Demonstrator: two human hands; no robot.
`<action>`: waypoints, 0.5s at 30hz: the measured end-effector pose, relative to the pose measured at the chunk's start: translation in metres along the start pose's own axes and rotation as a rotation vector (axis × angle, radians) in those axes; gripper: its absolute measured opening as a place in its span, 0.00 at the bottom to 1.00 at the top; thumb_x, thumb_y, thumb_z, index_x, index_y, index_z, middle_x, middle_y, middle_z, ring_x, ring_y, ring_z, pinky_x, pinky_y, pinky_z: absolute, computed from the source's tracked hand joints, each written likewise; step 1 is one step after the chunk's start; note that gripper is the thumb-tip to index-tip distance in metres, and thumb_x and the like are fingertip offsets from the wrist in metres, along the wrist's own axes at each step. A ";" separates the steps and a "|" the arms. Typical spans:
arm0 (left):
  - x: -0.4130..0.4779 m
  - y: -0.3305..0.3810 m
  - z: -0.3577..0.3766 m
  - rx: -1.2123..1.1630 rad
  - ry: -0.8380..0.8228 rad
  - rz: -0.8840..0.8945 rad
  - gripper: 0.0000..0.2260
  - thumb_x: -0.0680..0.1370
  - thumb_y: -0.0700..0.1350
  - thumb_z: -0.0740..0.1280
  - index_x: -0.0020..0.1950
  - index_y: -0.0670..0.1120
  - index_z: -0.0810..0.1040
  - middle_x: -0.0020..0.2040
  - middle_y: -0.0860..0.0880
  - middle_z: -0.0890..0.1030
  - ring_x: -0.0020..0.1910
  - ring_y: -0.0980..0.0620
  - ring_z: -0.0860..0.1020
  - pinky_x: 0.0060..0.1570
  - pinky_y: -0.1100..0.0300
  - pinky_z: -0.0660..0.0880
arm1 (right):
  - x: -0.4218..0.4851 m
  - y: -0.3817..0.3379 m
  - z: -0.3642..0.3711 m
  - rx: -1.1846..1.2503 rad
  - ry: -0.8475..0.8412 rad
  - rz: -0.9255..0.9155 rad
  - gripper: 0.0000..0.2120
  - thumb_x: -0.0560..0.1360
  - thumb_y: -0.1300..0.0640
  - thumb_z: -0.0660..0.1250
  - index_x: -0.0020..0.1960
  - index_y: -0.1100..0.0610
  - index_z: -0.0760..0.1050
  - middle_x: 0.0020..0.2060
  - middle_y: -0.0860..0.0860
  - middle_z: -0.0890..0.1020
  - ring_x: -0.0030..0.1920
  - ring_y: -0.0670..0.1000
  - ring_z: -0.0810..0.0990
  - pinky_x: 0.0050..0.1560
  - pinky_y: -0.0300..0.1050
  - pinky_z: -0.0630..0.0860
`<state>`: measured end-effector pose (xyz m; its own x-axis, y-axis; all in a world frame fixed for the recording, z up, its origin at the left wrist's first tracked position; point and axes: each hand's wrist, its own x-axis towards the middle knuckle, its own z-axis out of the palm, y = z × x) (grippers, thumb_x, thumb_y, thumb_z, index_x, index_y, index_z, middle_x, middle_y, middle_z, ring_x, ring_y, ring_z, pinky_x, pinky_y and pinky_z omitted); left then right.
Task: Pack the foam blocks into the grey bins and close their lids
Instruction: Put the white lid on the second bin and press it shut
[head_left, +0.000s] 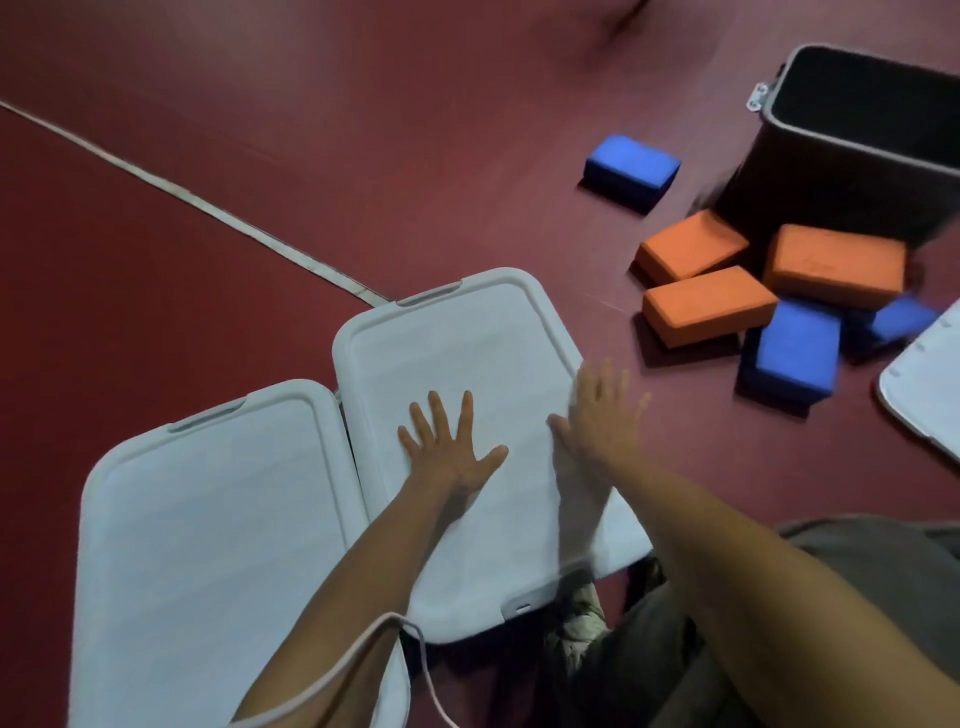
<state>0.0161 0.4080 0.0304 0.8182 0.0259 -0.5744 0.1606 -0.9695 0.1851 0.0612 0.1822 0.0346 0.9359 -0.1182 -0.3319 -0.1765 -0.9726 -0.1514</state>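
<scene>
Two bins with pale grey lids shut stand side by side on the red floor: the left lid (208, 519) and the middle lid (457, 353). My left hand (449, 441) lies flat with spread fingers on the middle lid. My right hand (597, 415), fingers straight, is at that lid's right edge; it is blurred. At the right lie three orange foam blocks (709, 304) and blue foam blocks (795, 351), with one blue block (631, 166) apart. An open dark grey bin (852, 171) stands behind them.
A loose pale lid (924, 384) lies at the right edge. A white line (208, 208) crosses the floor. A thin cable (426, 670) hangs by my left arm. My knee in grey trousers (857, 597) is at the lower right.
</scene>
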 end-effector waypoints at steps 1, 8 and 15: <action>-0.004 0.003 -0.001 0.006 -0.026 0.005 0.46 0.73 0.78 0.50 0.76 0.59 0.24 0.74 0.42 0.20 0.73 0.34 0.23 0.70 0.30 0.30 | 0.005 0.012 -0.001 0.119 -0.027 0.182 0.47 0.73 0.31 0.65 0.81 0.57 0.53 0.80 0.60 0.55 0.78 0.66 0.56 0.74 0.68 0.54; -0.021 0.012 0.003 0.045 -0.056 -0.017 0.51 0.72 0.78 0.55 0.75 0.58 0.22 0.74 0.42 0.20 0.73 0.33 0.24 0.69 0.26 0.33 | 0.009 0.023 -0.002 0.364 -0.256 0.255 0.31 0.79 0.40 0.63 0.69 0.65 0.72 0.65 0.61 0.77 0.64 0.64 0.76 0.64 0.53 0.73; -0.024 0.021 0.000 0.022 -0.066 -0.064 0.50 0.71 0.79 0.54 0.76 0.59 0.23 0.75 0.43 0.21 0.74 0.34 0.25 0.69 0.24 0.36 | 0.004 0.024 -0.009 0.414 -0.252 0.270 0.30 0.77 0.40 0.65 0.66 0.63 0.74 0.62 0.60 0.79 0.63 0.64 0.77 0.61 0.51 0.75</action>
<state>0.0000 0.3867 0.0483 0.7683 0.0726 -0.6360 0.1985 -0.9716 0.1289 0.0633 0.1561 0.0383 0.7478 -0.2516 -0.6144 -0.5528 -0.7484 -0.3664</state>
